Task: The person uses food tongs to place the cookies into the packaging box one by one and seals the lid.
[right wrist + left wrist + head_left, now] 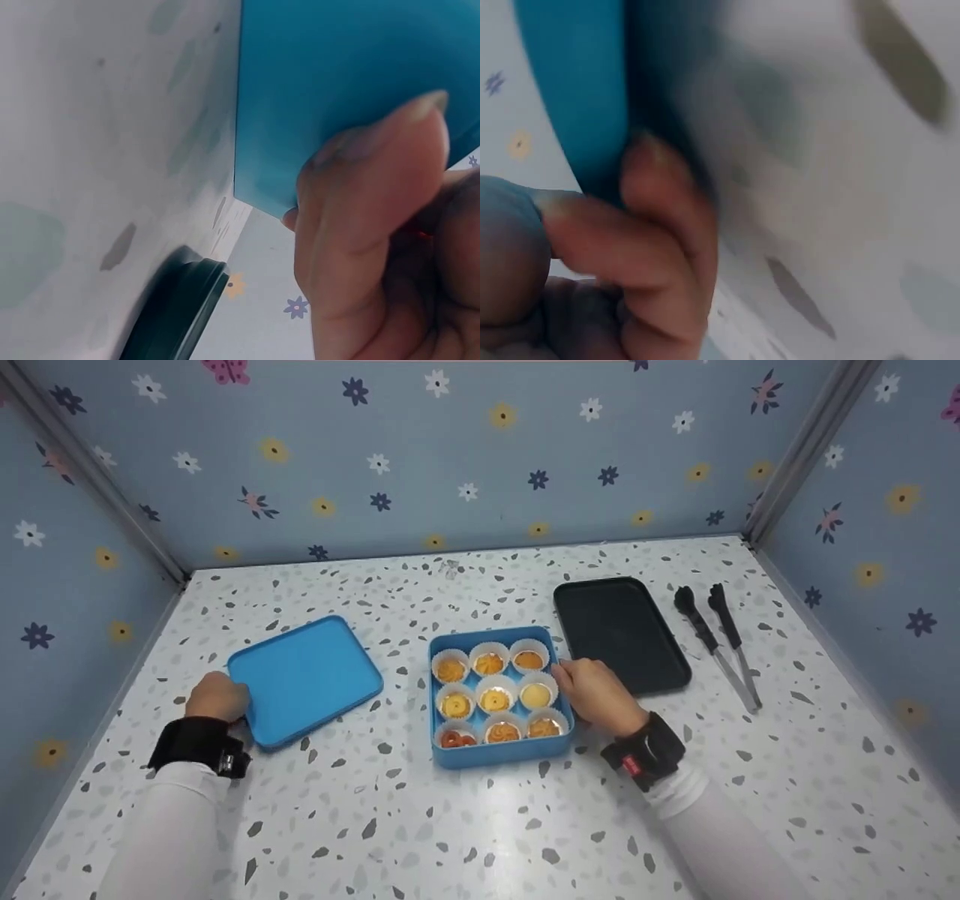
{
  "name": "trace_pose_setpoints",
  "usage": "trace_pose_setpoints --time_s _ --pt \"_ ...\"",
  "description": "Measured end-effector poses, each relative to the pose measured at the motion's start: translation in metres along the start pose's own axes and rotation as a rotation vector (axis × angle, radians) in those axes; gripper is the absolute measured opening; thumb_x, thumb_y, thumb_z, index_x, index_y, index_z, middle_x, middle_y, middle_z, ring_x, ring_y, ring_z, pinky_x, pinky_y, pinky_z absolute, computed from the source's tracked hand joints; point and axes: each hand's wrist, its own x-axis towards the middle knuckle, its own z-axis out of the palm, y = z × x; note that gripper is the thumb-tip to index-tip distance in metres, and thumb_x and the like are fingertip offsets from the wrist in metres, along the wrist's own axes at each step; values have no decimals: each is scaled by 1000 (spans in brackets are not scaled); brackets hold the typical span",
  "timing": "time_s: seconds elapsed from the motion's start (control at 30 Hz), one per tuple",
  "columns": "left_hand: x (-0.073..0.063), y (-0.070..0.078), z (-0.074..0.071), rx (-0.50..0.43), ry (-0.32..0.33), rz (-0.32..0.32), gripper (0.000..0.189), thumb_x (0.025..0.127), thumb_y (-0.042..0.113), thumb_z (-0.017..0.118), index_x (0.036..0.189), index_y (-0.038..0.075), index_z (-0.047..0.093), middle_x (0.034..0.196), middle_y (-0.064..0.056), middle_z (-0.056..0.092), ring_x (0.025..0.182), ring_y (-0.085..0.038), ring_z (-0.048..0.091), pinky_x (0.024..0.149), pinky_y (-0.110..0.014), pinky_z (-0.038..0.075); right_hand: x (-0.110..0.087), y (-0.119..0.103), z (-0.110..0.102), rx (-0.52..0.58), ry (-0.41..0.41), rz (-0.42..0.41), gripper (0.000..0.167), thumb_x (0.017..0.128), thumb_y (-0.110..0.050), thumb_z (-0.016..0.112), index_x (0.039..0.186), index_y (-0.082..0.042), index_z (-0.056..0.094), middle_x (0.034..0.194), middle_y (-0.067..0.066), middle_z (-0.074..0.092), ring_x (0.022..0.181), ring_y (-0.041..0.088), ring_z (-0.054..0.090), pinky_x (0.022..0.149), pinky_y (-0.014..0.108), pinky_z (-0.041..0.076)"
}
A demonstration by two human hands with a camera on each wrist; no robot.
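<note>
My left hand (217,697) grips the left edge of a flat blue lid (311,679), with curled fingers right at its rim in the left wrist view. At the middle of the table stands an uncovered blue box (502,751), filled with rows of cookies (495,700) in white paper cups. One front cup holds reddish-brown ring-shaped pieces (452,739). My right hand (604,697) holds the box by its right wall, fingertips at the rim. In the right wrist view, bent fingers (352,202) lie against the blue side.
A black tray (619,634) lies just right of the box, behind my right hand. Farther right are tongs (724,649) with black grips and metal arms. Flower-patterned panels (480,457) wall in the speckled table (420,840) at the back and both sides.
</note>
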Motion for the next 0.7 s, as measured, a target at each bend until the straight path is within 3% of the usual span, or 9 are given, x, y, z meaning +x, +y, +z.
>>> trace_pose_setpoints --time_s 0.07,0.13,0.2,0.27,0.43,0.57,0.63,0.7 --pt "-1 0 -5 -117 -53 -7 32 99 10 33 100 -15 52 75 -16 52 53 -16 55 54 -32 49 0 0 1 -4 9 -13 41 105 -22 48 67 -10 56 56 -1 42 51 16 48 49 33 39" --pt "-2 2 -9 -219 -96 -11 44 100 12 33 124 -23 45 100 -29 56 57 -13 57 58 -29 53 0 0 1 -8 16 -23 42 105 -22 49 65 -12 53 56 -1 41 51 16 47 49 33 37" --pt "-4 6 -12 -304 -116 -13 55 101 14 33 143 -22 26 126 -36 44 62 -10 58 63 -27 55 0 0 1 -11 21 -26 42 105 -22 49 64 -12 52 56 -2 40 52 16 46 50 33 37" --pt "-6 14 -13 -358 -120 -5 63 103 16 32 149 -19 8 136 -37 35 65 -9 57 68 -27 55 0 1 1 -14 24 -24 42 105 -22 49 65 -12 53 56 -2 41 52 16 47 50 33 38" --pt "-12 39 -8 -425 -48 70 65 104 20 34 151 -16 7 122 -29 46 63 -9 58 67 -28 56 1 2 0 -10 16 -19 42 105 -24 50 64 -13 52 56 -2 42 53 17 49 51 33 39" --pt "-21 65 -1 -510 -4 134 64 105 24 35 153 -12 10 122 -28 51 61 -9 56 63 -27 54 1 4 -4 26 1 -26 42 105 -25 51 64 -12 52 56 -2 42 52 16 48 50 33 40" --pt "-27 80 3 -553 3 157 63 106 25 36 153 -9 13 121 -27 53 61 -9 55 61 -26 53 1 5 -9 68 -8 -16 40 105 -26 51 71 -8 60 55 -1 44 48 16 49 47 32 41" --pt "-34 95 8 -588 4 186 61 107 25 37 153 -8 15 121 -26 55 64 -10 56 60 -25 52 0 4 -15 119 -5 -5 34 105 -27 50 88 -5 70 55 0 48 45 17 51 44 32 44"
